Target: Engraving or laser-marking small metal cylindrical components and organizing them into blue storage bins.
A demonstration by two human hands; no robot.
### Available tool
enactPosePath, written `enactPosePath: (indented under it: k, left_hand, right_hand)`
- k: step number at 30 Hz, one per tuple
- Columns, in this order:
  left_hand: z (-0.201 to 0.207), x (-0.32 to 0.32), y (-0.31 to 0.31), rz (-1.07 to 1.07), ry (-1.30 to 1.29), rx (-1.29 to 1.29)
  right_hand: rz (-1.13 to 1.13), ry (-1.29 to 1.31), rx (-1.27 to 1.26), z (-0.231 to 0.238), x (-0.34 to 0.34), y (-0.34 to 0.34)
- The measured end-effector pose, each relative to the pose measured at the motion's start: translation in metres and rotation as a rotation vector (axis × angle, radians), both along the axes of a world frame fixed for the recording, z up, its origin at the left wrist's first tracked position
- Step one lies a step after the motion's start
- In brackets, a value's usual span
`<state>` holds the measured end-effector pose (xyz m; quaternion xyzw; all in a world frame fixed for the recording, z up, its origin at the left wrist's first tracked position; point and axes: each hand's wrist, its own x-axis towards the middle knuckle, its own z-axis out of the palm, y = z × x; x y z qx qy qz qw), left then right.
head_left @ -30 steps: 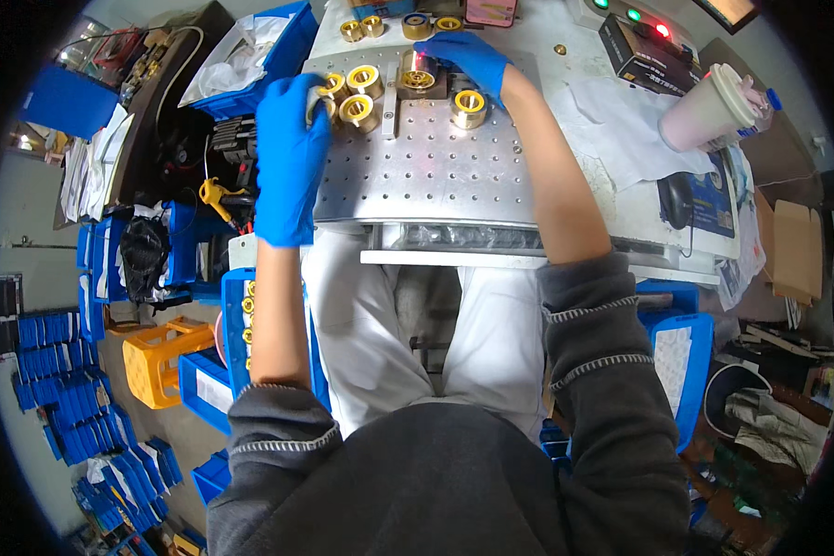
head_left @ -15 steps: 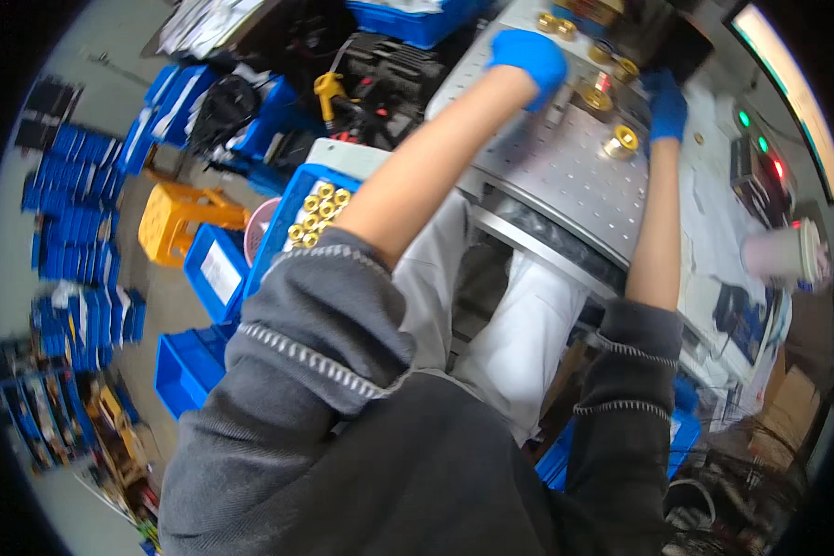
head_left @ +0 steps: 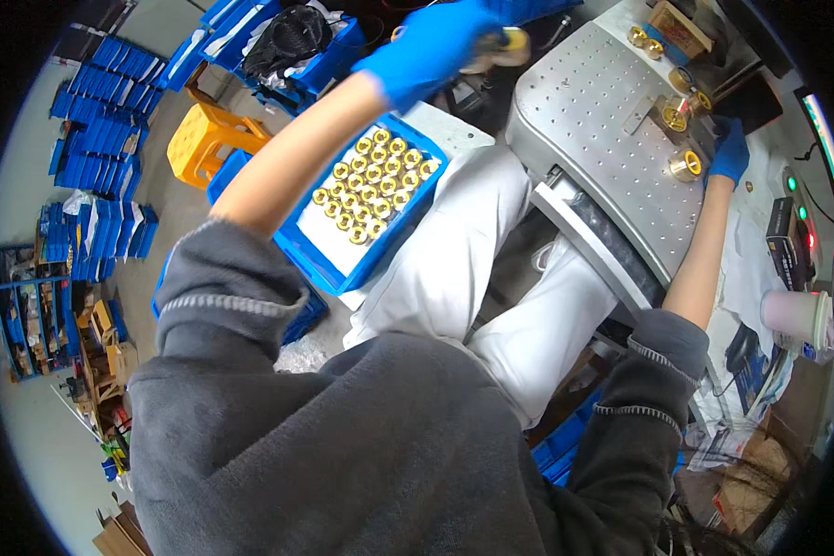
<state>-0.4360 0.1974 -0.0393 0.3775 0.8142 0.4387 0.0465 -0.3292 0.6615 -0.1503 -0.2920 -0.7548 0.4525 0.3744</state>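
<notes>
My left hand, in a blue glove, is raised beyond the blue tray and left of the perforated metal plate. Its fingers are closed on a brass fitting, blurred by motion. Short round brass fittings stand in rows on white lining in the tray. On the plate's right side my right hand, also gloved in blue, is beside a metal fixture; its fingertips are hardly visible. Close to it are a brass fitting lying on its side and another at the fixture.
More brass fittings stand at the plate's far edge, near a small cardboard box. A yellow stool and stacked blue bins are at left. A pale lidded cup and a black box stand at right.
My left hand has moved left from the plate, and a brass fitting now shows in it. My right hand stays by the fixture. The view has shifted, showing more of the tray.
</notes>
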Motion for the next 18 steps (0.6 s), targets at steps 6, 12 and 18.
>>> enactPosePath:
  k: [6, 12, 18]
  left_hand:
    - [-0.102, 0.007, -0.208, 0.28, -0.056, -0.113]
    - [-0.168, 0.088, -0.285, 0.609, -0.692, -0.069]
    - [-0.209, 0.151, -0.297, 0.193, 0.071, -0.56]
  right_hand:
    - [0.072, 0.089, -0.203, -0.02, -0.014, 0.028]
    - [0.042, 0.094, -0.308, -0.02, -0.006, 0.058]
    - [0.035, 0.04, -0.247, -0.017, -0.006, 0.048]
